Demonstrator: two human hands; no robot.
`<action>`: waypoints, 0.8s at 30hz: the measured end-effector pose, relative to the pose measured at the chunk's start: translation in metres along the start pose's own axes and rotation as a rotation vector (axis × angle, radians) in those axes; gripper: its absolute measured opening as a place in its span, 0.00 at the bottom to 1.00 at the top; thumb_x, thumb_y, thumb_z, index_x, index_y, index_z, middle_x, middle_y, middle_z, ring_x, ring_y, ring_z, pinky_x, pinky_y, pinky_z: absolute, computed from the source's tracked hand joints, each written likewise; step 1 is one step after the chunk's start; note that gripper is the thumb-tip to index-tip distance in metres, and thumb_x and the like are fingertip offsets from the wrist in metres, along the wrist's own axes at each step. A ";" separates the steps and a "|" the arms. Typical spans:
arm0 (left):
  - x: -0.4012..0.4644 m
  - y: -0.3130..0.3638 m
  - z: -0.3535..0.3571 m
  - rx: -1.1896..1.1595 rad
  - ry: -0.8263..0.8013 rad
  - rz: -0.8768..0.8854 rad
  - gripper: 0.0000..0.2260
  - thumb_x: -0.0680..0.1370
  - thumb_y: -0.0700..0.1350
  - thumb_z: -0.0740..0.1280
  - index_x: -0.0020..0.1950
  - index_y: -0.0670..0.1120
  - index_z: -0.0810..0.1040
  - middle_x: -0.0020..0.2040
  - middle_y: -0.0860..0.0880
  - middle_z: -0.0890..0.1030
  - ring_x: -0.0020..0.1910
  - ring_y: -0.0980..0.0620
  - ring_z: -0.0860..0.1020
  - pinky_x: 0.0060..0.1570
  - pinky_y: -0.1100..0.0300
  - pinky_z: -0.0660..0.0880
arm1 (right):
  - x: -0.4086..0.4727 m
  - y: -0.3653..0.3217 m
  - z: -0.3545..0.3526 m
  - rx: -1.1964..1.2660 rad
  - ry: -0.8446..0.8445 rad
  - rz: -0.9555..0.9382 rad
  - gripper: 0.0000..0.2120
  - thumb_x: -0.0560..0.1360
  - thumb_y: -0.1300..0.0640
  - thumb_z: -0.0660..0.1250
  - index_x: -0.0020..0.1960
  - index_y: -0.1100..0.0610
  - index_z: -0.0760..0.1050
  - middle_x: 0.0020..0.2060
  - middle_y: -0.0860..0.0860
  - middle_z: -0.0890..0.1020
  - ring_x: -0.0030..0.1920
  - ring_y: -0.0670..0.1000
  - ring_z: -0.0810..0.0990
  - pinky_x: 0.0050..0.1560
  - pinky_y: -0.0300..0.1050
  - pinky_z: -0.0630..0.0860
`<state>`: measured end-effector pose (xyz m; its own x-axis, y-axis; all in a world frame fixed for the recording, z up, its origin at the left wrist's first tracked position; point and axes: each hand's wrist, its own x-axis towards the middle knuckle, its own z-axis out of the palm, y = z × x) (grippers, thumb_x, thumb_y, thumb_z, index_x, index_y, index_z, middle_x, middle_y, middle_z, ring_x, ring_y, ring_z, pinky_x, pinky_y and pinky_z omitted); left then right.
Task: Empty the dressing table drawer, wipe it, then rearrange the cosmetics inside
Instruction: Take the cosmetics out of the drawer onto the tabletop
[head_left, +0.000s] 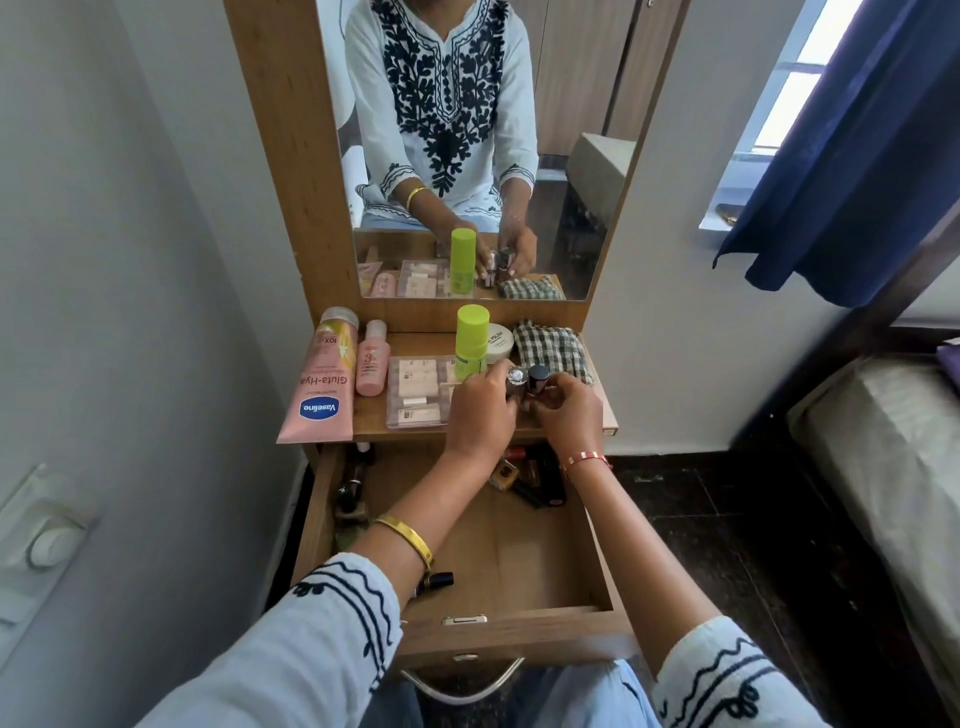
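We see both hands raised over the front edge of the dressing table top (374, 415), above the open drawer (519, 551). The left hand (480, 410) curls its fingers round a small bottle with a faceted silver cap (515, 375), and the right hand (566, 410) pinches a second small bottle with a dark round cap (538, 375); the two bottles touch each other between the hands.

Around them the top is crowded. A pink Vaseline tube (324, 379) lies along the left edge, its cap toward the mirror (467, 145), with a smaller pink bottle (373, 358) just beside it. A clear flat case (418, 389) of pale items sits in the middle, partly covered by the left hand. A lime green bottle (471, 340) stands upright at the case's back corner, directly behind the left hand, and a round white jar (500, 340) sits just behind it. A checked cloth (553, 348) lies bunched at the back right corner, close behind the right hand.

In the drawer, a cluster of dark cosmetics (535, 480) remains at the back right, partly hidden under the right wrist. A few more dark bottles (353, 483) lie along the left wall, and a dark tube (436, 579) lies near the front left corner, half covered by the left forearm. The rest of the drawer floor is bare wood.
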<state>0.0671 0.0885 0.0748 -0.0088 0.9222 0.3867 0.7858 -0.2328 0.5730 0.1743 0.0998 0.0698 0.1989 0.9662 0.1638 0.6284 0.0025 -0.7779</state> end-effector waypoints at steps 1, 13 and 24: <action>0.000 0.000 0.000 -0.016 -0.002 -0.008 0.22 0.73 0.37 0.68 0.66 0.41 0.70 0.55 0.42 0.80 0.55 0.45 0.78 0.56 0.55 0.74 | 0.000 0.000 0.000 0.003 -0.004 0.001 0.10 0.69 0.65 0.71 0.50 0.61 0.78 0.45 0.56 0.83 0.40 0.45 0.75 0.39 0.27 0.65; -0.004 -0.002 -0.006 -0.103 -0.045 -0.061 0.25 0.75 0.39 0.66 0.71 0.43 0.65 0.54 0.39 0.79 0.55 0.42 0.77 0.55 0.53 0.73 | -0.006 -0.002 -0.002 0.066 -0.012 0.051 0.14 0.68 0.64 0.73 0.53 0.60 0.76 0.43 0.54 0.82 0.41 0.49 0.79 0.44 0.36 0.72; -0.025 -0.004 -0.021 -0.208 -0.020 -0.035 0.23 0.76 0.39 0.64 0.71 0.42 0.65 0.63 0.43 0.76 0.62 0.47 0.74 0.62 0.59 0.69 | -0.030 -0.003 -0.007 0.097 0.132 0.073 0.06 0.72 0.62 0.69 0.49 0.60 0.78 0.41 0.53 0.81 0.38 0.47 0.75 0.38 0.33 0.71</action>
<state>0.0511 0.0597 0.0778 -0.0196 0.9364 0.3505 0.6407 -0.2573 0.7234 0.1715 0.0688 0.0718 0.3426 0.9225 0.1781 0.5345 -0.0355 -0.8444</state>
